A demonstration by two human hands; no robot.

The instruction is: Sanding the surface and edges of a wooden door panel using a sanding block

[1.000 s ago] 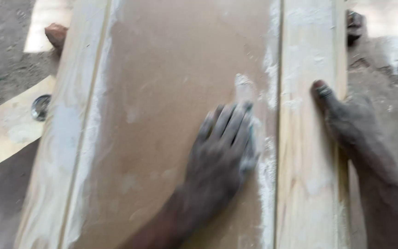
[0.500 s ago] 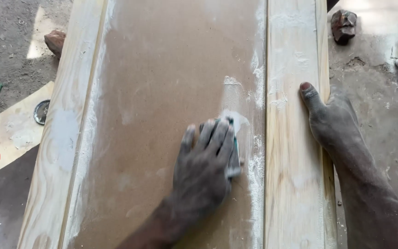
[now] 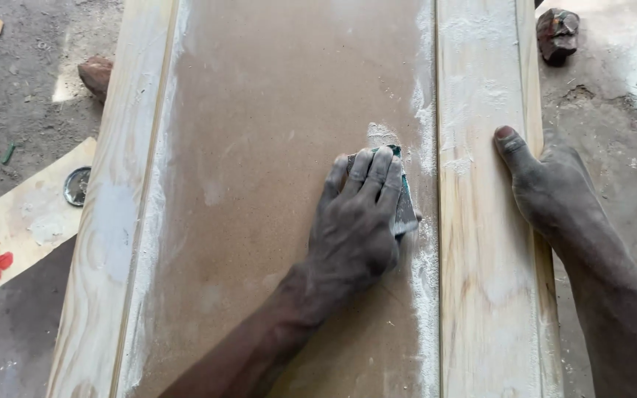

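Dusty brown panel (image 3: 259,147); left hand (image 3: 359,221) clamps sandpaper (image 3: 405,210); right hand (image 3: 547,188) grips rail (image 3: 481,221).

Left hand (image 3: 359,217): centre frame, palm down, fingers together and extended. Right hand (image 3: 547,188): right of frame, thumb extended toward top.

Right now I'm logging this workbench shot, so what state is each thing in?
Left hand: flat, pressing a sandpaper piece on the brown panel.
Right hand: gripping the right frame rail, thumb on top.
Brown panel: lying flat, white dust along its right edge.
Left frame rail: dust-smeared.
Round metal lid: lying on a board scrap.
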